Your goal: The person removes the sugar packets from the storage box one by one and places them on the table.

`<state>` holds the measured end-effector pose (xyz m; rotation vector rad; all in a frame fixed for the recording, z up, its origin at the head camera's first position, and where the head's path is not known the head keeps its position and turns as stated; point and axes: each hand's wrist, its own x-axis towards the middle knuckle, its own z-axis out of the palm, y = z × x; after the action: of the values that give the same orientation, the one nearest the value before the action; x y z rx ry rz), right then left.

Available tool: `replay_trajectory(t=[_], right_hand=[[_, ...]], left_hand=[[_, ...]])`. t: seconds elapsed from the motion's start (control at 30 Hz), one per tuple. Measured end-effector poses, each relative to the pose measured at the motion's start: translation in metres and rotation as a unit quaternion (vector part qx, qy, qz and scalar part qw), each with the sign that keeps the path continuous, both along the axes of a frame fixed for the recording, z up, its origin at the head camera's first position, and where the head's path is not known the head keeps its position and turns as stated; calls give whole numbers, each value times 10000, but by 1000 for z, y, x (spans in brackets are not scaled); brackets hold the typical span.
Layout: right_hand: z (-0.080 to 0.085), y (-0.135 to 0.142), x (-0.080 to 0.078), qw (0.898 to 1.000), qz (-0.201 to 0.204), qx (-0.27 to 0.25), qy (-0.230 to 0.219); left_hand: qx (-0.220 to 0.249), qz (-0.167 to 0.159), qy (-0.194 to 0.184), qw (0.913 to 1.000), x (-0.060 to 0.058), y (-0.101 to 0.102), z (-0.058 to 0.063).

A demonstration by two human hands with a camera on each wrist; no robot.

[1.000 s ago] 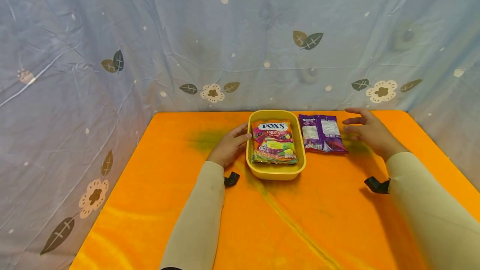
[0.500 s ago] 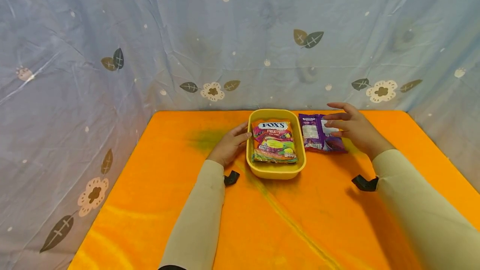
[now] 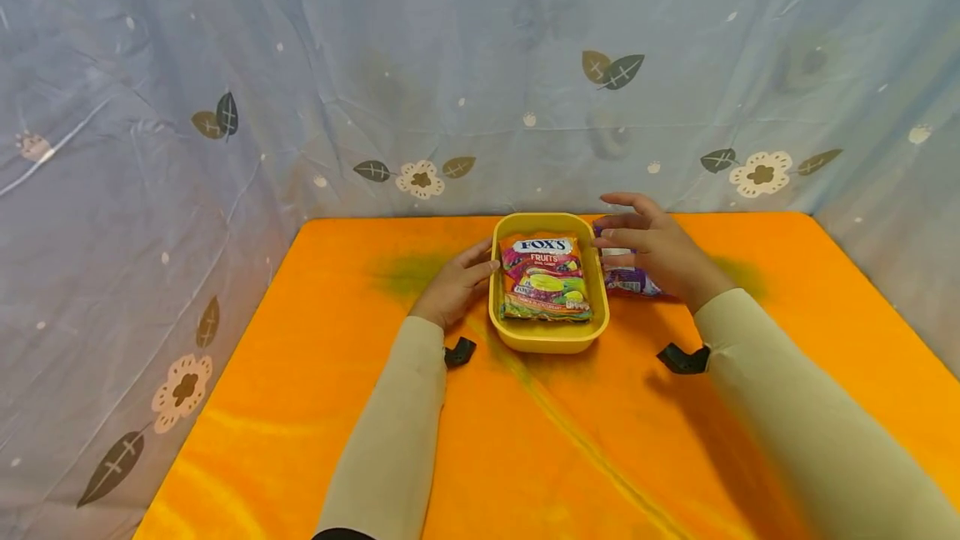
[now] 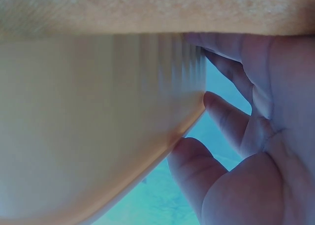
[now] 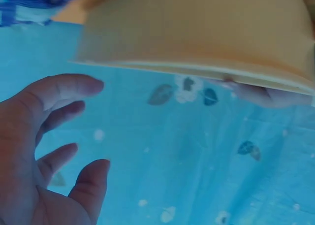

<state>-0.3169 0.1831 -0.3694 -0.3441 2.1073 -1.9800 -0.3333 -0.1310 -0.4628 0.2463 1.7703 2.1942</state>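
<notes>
A yellow plastic tub (image 3: 548, 344) stands near the table's back edge. Inside it lies an orange candy packet (image 3: 546, 282) marked FOX'S Fruits. My left hand (image 3: 453, 286) rests its fingertips on the tub's left side; in the left wrist view the thumb (image 4: 194, 161) touches near the rim. Over a purple packet (image 3: 630, 280) right of the tub, my right hand (image 3: 660, 248) hangs in the air with fingers spread and nothing between them. Its fingertips come close to the tub's right rim; the right wrist view shows a gap there. The hand hides much of the purple packet.
An orange cloth (image 3: 525, 457) covers the table. Behind it and along both sides hangs a grey-blue curtain (image 3: 525, 65) with flowers and leaves. Small black mounts (image 3: 684, 358) stick out at both wrists.
My right hand has moved left, from beside the purple packets to above them and near the tub's right rim. The left hand has stayed on the tub.
</notes>
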Motion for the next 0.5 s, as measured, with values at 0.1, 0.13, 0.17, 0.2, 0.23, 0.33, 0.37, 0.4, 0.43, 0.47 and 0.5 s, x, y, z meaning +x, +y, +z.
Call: replay_trajectory(t=[0.1, 0.13, 0.17, 0.2, 0.23, 0.33, 0.37, 0.4, 0.43, 0.47, 0.5], right_hand=[[1, -13, 1, 9997, 195, -51, -122], [2, -17, 1, 9996, 243, -21, -169], [2, -20, 2, 9994, 283, -21, -219], [2, -23, 2, 9992, 310, -37, -266], [1, -25, 2, 9990, 322, -41, -301], [0, -31, 3, 9990, 275, 14, -361], [0, -33, 3, 9990, 241, 54, -359], [0, -34, 4, 9991, 202, 136, -355], [0, -35, 5, 9990, 166, 222, -346], [0, -37, 5, 9989, 126, 293, -346], [0, -39, 6, 9986, 88, 383, -343]], left_hand=[[-51, 18, 35, 10000, 0, 0, 0], [-64, 23, 40, 10000, 0, 0, 1], [-81, 34, 42, 10000, 0, 0, 1], [-100, 43, 50, 9999, 0, 0, 1], [-116, 45, 57, 9999, 0, 0, 1], [-116, 27, 75, 9999, 0, 0, 1], [-119, 29, 74, 9999, 0, -1, 1], [-135, 18, 92, 9999, 0, 0, 1], [-158, 18, 97, 9998, 0, 0, 1], [-198, 22, 107, 9997, 0, 0, 1], [-212, 22, 115, 9997, 0, 0, 1]])
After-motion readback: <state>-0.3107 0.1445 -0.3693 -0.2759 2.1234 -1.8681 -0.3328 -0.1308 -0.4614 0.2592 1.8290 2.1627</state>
